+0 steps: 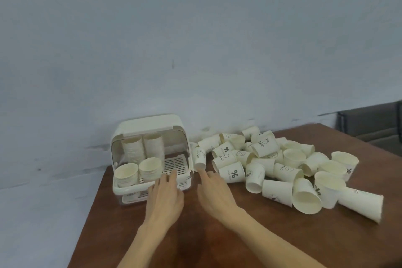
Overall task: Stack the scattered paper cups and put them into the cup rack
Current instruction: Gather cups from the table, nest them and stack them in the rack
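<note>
Both hands reach forward over the brown desk (217, 246), fingers straight and relaxed, neither grip holding anything. The left hand (165, 196) has its fingertips at the front rim of the cup rack (150, 128), which stands at the desk's far left corner against the wall (195, 39) with its lid raised. Inside the rack stand four stacks of cups (139, 159), two at the back and two at the front left; the slatted floor on the rack's right side is bare. The right hand (214, 191) points its forefinger toward a lone cup (199, 159) lying just beside the rack's right wall; whether the finger touches it cannot be told. The scattered paper cups (282, 163) lie heaped from the far edge toward the desk's right edge, most on their sides, some upside down. The desk's near middle, under the forearms, holds nothing else. The rack's lower tray is partly hidden behind the left hand, and the prints on the cups are mostly too small to read.
</note>
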A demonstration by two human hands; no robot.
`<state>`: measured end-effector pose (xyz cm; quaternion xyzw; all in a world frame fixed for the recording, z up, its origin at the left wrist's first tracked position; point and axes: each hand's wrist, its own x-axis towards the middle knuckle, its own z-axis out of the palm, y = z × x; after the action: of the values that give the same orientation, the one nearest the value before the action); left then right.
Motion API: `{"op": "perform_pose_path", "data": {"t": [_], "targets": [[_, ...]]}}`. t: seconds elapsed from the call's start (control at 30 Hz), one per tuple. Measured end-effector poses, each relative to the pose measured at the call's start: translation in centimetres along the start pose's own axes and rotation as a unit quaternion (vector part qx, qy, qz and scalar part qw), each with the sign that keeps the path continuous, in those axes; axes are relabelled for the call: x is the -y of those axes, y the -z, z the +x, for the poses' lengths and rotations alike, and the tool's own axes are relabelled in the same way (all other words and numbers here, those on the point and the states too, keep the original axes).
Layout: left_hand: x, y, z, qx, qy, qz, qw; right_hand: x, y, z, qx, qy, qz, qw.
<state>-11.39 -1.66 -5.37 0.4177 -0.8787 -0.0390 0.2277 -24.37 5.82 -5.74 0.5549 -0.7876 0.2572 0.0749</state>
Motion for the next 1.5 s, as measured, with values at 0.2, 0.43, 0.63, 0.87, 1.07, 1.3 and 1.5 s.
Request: {"op": "perform_pose_path", "data": {"t": [0.2,0.43,0.63,0.87,1.07,1.3,1.5], "targets": [[-5.7,-1.4,-0.3,0.008,-0.064,-0.035,0.997,-3.5,2.4,-2.6,-0.01,-0.037,-0.029,0.999],[-10.9,-3.1,-1.2,0.031,-0.118,-0.053,0.991,-7.7,4.8,-6.1,-0.038,-0.095,-0.05,0.993],[-15.7,-5.2,-1.9,0.055,-0.163,-0.101,0.98,-12.8,7.2,-9.5,-0.053,-0.166,-0.033,0.984],[-21.7,-7.6,-3.2,0.097,-0.218,-0.129,0.962,-18.1,10.7,-11.9,-0.093,-0.223,-0.035,0.97],[-25.2,-9.4,-3.9,0.109,-0.254,-0.139,0.951,-22.1,12.7,-14.0,-0.11,-0.284,-0.017,0.952],[-29.7,-10.7,-3.2,0.094,-0.281,-0.136,0.945,-24.7,13.2,-16.3,-0.127,-0.369,-0.019,0.921],[-33.1,-11.9,-1.1,0.006,-0.293,-0.085,0.952,-26.6,13.6,-17.6,-0.133,-0.448,-0.035,0.883]]}}
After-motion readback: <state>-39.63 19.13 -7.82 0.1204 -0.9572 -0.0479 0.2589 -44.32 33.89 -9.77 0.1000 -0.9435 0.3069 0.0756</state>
